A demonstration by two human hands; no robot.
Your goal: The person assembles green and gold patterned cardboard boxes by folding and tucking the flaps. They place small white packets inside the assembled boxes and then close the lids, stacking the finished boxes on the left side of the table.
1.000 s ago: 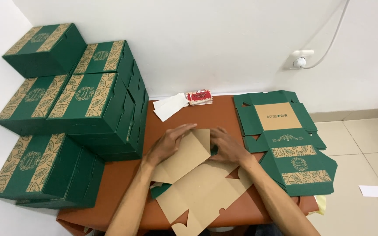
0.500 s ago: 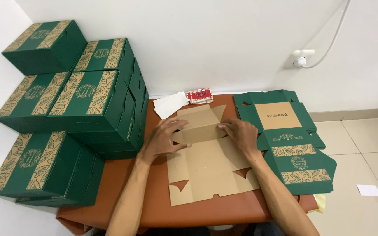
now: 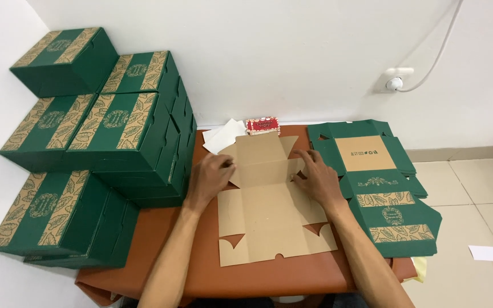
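Flat cardboard box blank (image 3: 269, 211): brown inner side up, unfolded, lying flat at the middle of the desk (image 3: 166, 239), its far flaps reaching toward the wall.

Left hand (image 3: 211, 178): palm down on the blank's left edge, fingers curled over the left side flap, pinching its edge.

Right hand (image 3: 316, 178): fingers spread, fingertips pressing on the blank's right side flap; flat, not clenched.

Desk: low, covered in reddish-brown material.

Stack of flat green box blanks (image 3: 386, 199): just beside the right hand, on the desk's right end; green with tan leaf-pattern bands, top one showing a brown panel.

Assembled green boxes (image 3: 115, 131): stacked at the left against the wall and on the floor, same leaf bands on the lids.

Small red packet (image 3: 262, 125): at the desk's far edge, by the wall.

White paper sheets (image 3: 223, 136): beside the red packet, partly under the blank's far flap.

Wall socket with white cable (image 3: 397, 80): on the wall, upper right.

White scrap (image 3: 484, 253): on the tiled floor, right.
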